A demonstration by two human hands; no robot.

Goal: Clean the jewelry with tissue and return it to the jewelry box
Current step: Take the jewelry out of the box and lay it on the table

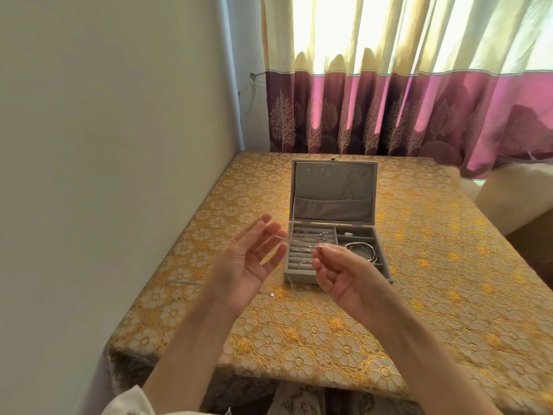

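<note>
A grey jewelry box (332, 277) stands on the table with its lid up. Rings sit in its left slots and silver bangles (363, 250) lie in a right compartment. My right hand (341, 274) hovers over the box's front, its fingertips pinching one end of a thin silver chain (299, 243). The chain stretches left to my left hand (251, 262), which is raised palm up with fingers spread, and drapes over those fingers. No tissue is in view.
The table (419, 295) carries a yellow floral lace cloth. A white wall runs along its left side, and a cream and purple curtain (389, 109) hangs behind it. A tiny silver piece (271, 294) lies on the cloth left of the box.
</note>
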